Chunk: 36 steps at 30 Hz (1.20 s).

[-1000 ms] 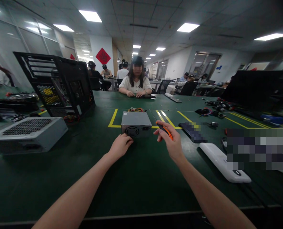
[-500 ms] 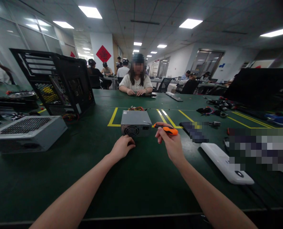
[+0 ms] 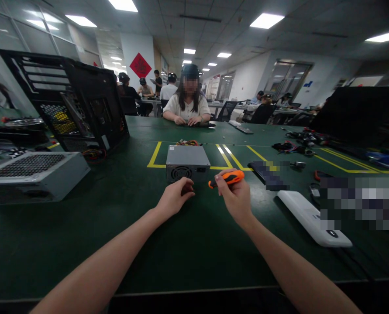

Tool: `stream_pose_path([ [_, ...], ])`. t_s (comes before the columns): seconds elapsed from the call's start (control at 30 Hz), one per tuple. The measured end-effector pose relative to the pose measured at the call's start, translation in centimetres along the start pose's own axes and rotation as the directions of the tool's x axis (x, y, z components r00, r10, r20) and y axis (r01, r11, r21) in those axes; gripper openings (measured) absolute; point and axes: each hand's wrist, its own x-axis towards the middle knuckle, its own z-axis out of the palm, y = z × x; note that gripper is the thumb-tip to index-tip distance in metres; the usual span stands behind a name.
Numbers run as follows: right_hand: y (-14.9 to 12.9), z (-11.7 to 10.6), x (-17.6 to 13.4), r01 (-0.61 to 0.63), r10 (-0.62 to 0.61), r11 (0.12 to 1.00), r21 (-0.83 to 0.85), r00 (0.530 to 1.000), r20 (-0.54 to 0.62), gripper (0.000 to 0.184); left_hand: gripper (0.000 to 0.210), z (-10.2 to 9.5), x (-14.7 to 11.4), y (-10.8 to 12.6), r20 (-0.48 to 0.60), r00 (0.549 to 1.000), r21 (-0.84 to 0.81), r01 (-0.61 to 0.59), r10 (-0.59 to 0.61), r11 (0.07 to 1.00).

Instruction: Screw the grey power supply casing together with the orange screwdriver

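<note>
Your right hand has its grip closed around the orange screwdriver; your left hand, thumb and fingers parted, grip empty, sits before the grey power supply on the bench.

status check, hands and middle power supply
Right hand: holding orange-handled screwdriver. Left hand: empty, partly covering fan grille. Middle power supply: straddling yellow line.

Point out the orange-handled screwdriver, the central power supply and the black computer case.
Orange-handled screwdriver (image 3: pixel 234 175): head view, on the handle.
Central power supply (image 3: pixel 187 157): head view, on the top panel.
Black computer case (image 3: pixel 84 102): head view, on its right-hand face.
</note>
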Motion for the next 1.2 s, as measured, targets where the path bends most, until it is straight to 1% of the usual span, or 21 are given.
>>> stream_pose_path([
  [0.13,-0.14,-0.12,-0.10,0.058,-0.058,0.997,-0.052,0.998,0.002,0.017,0.028,-0.25,-0.16,0.45,0.015,1.000,0.053,-0.023,0.023,0.998],
  [0.33,-0.16,-0.12,-0.26,0.111,-0.111,0.991,-0.072,0.994,-0.005,0.016,0.030,-0.54,-0.31,0.65,0.010,0.997,0.134,-0.071,0.070,0.988],
  [0.43,-0.28,-0.10,-0.32,0.130,-0.129,0.987,-0.093,0.992,0.010,0.014,0.028,-0.58,-0.38,0.71,0.017,0.992,0.197,-0.124,0.123,0.972],
  [0.63,-0.43,-0.30,-0.30,0.170,-0.171,0.977,-0.132,0.985,0.000,0.013,0.025,-0.45,-0.38,0.44,-0.015,0.970,0.284,-0.230,0.244,0.931],
  [0.73,-0.36,-0.33,-0.36,0.206,-0.206,0.970,-0.132,0.978,0.015,0.010,0.025,-0.42,-0.38,0.36,-0.016,0.959,0.328,-0.263,0.283,0.907],
  [0.8,-0.31,-0.28,-0.45,0.256,-0.254,0.958,-0.128,0.967,0.033,0.008,0.024,-0.50,-0.39,0.39,-0.012,0.950,0.364,-0.285,0.311,0.887],
  [0.93,-0.26,-0.05,-0.68,0.345,-0.332,0.929,-0.134,0.937,0.112,0.005,0.022,-0.81,-0.41,0.49,0.031,0.931,0.430,-0.341,0.364,0.836],
  [1.0,-0.25,0.05,-0.77,0.354,-0.333,0.923,-0.152,0.931,0.146,0.005,0.022,-0.93,-0.38,0.48,0.046,0.929,0.452,-0.347,0.367,0.822],
  [1.07,-0.24,0.09,-0.84,0.360,-0.335,0.919,-0.163,0.928,0.163,0.004,0.022,-0.94,-0.31,0.40,0.040,0.936,0.460,-0.328,0.350,0.825],
  [1.13,-0.21,0.08,-0.89,0.380,-0.355,0.910,-0.167,0.921,0.163,0.004,0.023,-0.81,-0.19,0.19,0.012,0.945,0.437,-0.298,0.326,0.848],
  [1.2,-0.14,0.01,-0.90,0.424,-0.400,0.890,-0.169,0.902,0.160,0.006,0.029,-0.54,-0.02,-0.16,-0.041,0.956,0.378,-0.253,0.289,0.891],
])
